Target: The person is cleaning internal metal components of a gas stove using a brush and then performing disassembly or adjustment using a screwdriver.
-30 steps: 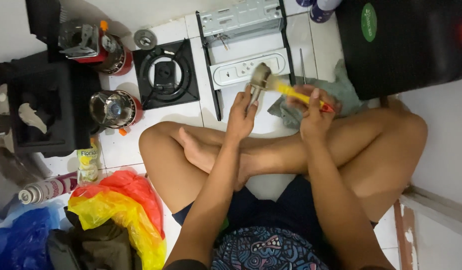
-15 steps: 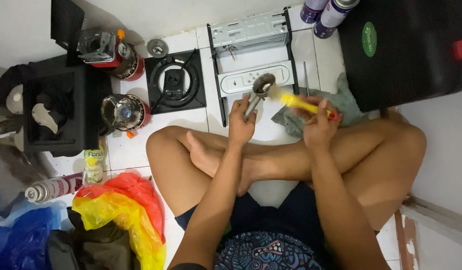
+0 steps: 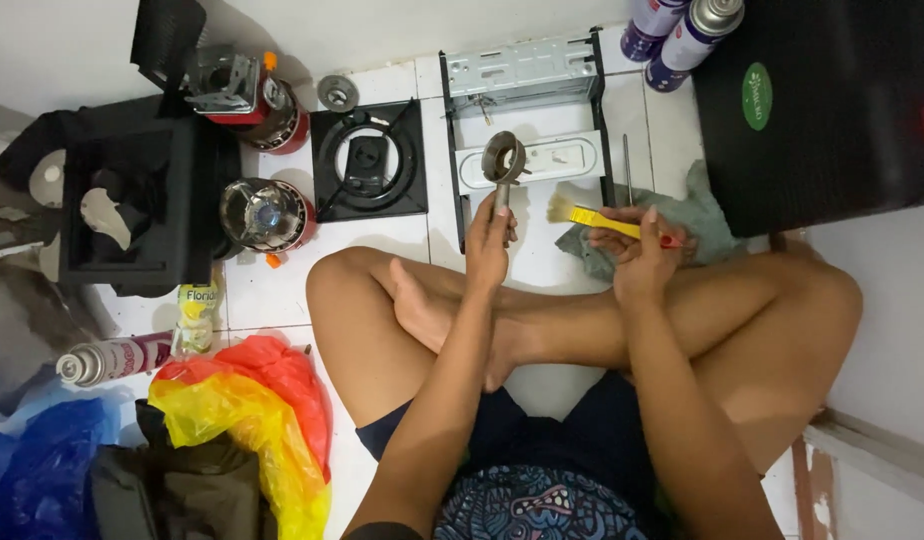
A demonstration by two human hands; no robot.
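Observation:
I sit cross-legged on a white tiled floor. My left hand [image 3: 489,243] grips the stem of a round metal burner part [image 3: 504,160], held upright in front of me. My right hand [image 3: 642,250] holds a yellow-handled paintbrush [image 3: 594,216], its bristles pointing left, a little apart from the burner part. Just beyond both hands lies the opened white and grey portable stove body [image 3: 527,110]. A grey-green rag [image 3: 702,225] lies under my right hand.
A black pan support [image 3: 367,160] and two small red camp burners [image 3: 267,215] [image 3: 244,92] lie at left by a black case [image 3: 122,205]. Gas canisters [image 3: 682,30] and a big black case [image 3: 832,110] stand at upper right. Plastic bags [image 3: 232,420] and a spray can [image 3: 107,358] sit at lower left.
The brush has drawn away to the right of the burner part; earlier its bristles touched it. The burner part now stands more upright in my left hand.

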